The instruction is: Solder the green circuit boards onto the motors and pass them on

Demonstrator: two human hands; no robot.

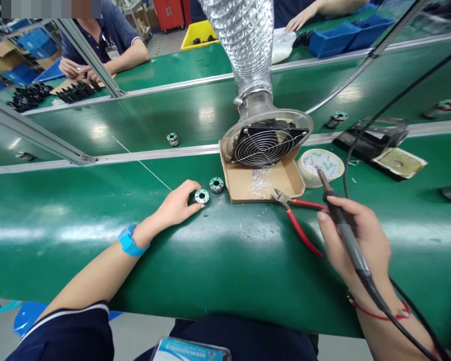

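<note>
My left hand (177, 204), with a blue band at the wrist, has thumb and forefinger around a small ring-shaped part with a green circuit board on top (202, 201). A similar ring-shaped part (217, 190) stands just right of it on the green bench. In my right hand (364, 240) is a soldering iron (346, 228), held like a pen. Its tip points up and left, over a roll of tape (337, 173) with small bits inside. Red-handled cutters (298, 228) lie open between the hands, jaws against the cardboard tray.
The cardboard tray (244, 193) holds wire clippings under a fan (266, 145) on a foil duct (250, 45). At right are an iron stand with a sponge (400, 163) and a black cable. Further parts (173, 139) stand along a metal rail. Co-workers (105, 45) sit opposite.
</note>
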